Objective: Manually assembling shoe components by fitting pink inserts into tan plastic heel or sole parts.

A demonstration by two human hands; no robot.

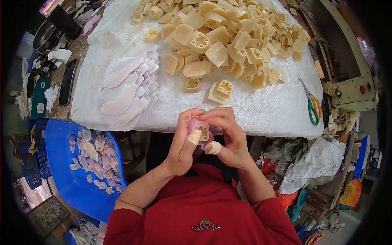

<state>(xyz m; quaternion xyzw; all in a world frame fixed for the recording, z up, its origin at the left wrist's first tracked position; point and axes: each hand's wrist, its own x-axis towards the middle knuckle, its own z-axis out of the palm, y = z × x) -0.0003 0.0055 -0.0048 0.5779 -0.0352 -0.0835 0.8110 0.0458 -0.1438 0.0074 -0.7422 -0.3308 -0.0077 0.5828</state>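
Note:
In front of my chest, at the near edge of the table, a beige plastic shoe heel (203, 133) is partly wrapped in glittery pink covering material (197, 124). My left hand (179, 149) is closed round its left side, with the thumb against the hollow end. My right hand (233, 141) grips it from the right, fingers over the far side and thumb low at a loose pink edge. Both thumbs wear pale covers. Beyond my hands stand two stacked bare heels (220, 91). A fanned stack of pale pink cut pieces (122, 87) lies to their left.
A large heap of beige heels (228, 36) covers the table's far part. Green-and-orange-handled snips (312, 104) lie at the right edge. A blue tub (61, 163) at lower left holds several pink-covered heels (98, 151). Plastic bags (314, 159) crowd the right; a phone (68, 81) lies left.

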